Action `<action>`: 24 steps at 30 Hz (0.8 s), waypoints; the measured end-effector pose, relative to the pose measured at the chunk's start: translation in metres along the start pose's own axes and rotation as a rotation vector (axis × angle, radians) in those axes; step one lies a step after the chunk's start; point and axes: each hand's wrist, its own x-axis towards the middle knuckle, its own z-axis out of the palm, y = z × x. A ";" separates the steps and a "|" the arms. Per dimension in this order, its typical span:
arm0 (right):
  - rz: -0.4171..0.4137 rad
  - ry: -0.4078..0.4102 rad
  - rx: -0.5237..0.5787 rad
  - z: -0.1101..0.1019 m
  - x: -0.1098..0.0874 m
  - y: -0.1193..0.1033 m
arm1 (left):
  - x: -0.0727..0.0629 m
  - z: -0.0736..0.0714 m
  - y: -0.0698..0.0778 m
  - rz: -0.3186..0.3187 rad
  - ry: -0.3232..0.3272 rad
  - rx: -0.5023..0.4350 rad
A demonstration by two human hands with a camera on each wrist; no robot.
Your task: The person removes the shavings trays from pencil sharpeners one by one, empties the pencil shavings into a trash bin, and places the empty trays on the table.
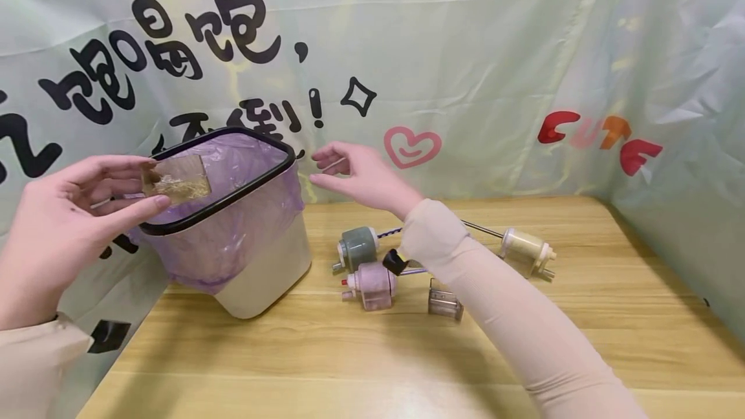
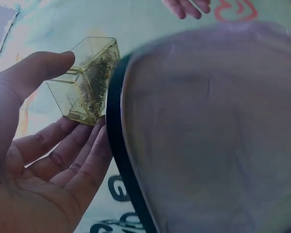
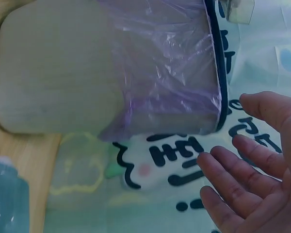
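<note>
My left hand (image 1: 75, 218) pinches a small clear plastic box (image 1: 179, 180) between thumb and fingers, at the left rim of a light bin (image 1: 268, 277). Fine yellowish shavings (image 2: 98, 80) cling inside the box, seen in the left wrist view. A purple bag (image 1: 250, 238) lines the bin and folds over its outside, below a black rim ring (image 1: 233, 202). On the bin's right side, my right hand (image 1: 367, 176) hovers with fingers loosely extended, holding nothing. The right wrist view shows that hand (image 3: 252, 179) beside the bin's rim.
Right of the bin on the wooden table (image 1: 326, 367) lie a green cylindrical device (image 1: 357, 247), a pink one (image 1: 375, 286) and a yellow one (image 1: 524, 251), with thin rods. A small clear brownish piece (image 1: 445, 302) lies in front. A printed cloth (image 1: 477, 83) hangs behind.
</note>
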 end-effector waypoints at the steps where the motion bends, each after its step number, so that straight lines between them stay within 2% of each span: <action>1: -0.006 -0.002 0.001 0.003 0.004 -0.002 | 0.002 -0.002 -0.002 -0.008 -0.001 0.000; 6: -0.029 -0.005 0.005 0.014 0.020 -0.012 | 0.011 -0.011 -0.012 -0.050 -0.017 0.019; 14: -0.018 0.048 -0.028 0.023 0.031 -0.018 | 0.024 -0.022 -0.026 -0.093 -0.023 0.133; 21: -0.018 0.096 -0.089 0.027 0.041 -0.021 | 0.033 -0.021 -0.028 -0.074 -0.029 0.346; 24: -0.016 0.106 -0.104 0.029 0.044 -0.023 | 0.036 -0.019 -0.027 -0.067 -0.042 0.408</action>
